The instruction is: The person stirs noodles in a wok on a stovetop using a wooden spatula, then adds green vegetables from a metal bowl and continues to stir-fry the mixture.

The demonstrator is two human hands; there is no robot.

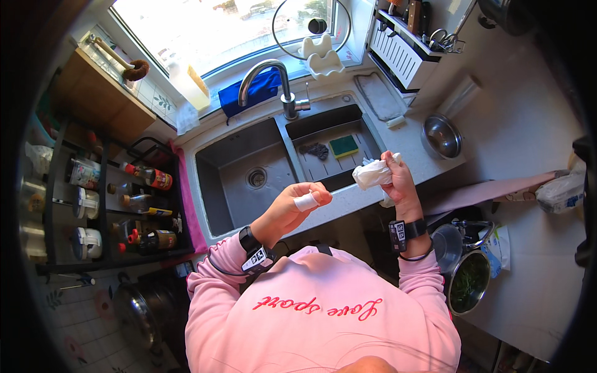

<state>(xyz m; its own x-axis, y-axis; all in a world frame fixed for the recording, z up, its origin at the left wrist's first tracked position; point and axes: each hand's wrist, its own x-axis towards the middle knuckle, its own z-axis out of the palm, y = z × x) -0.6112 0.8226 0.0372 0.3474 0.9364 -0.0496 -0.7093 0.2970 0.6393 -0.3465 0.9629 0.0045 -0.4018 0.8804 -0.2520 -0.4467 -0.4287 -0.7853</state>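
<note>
My right hand [402, 183] grips a crumpled white wad [372, 174] over the sink's front edge. It looks like thin plastic or tissue; which one is unclear. Part of it hangs below my palm. Fingers curled together, my left hand [305, 199] hovers apart from it, over the counter's front edge, with nothing visible in its grasp. A white strip [306, 202] wraps one of its fingers. Beyond both hands lies a double-bowl grey sink [287, 149]. A green-and-yellow sponge [343, 146] and a dark scouring pad [315, 150] rest in the right bowl.
A chrome faucet [290, 103] arches over the sink. To the left stands a black rack [107, 200] of bottles and jars. A metal bowl [440, 136] sits on the right counter; a pot of greens [468, 282] is nearer me. A knife holder [401, 51] hangs at the back right.
</note>
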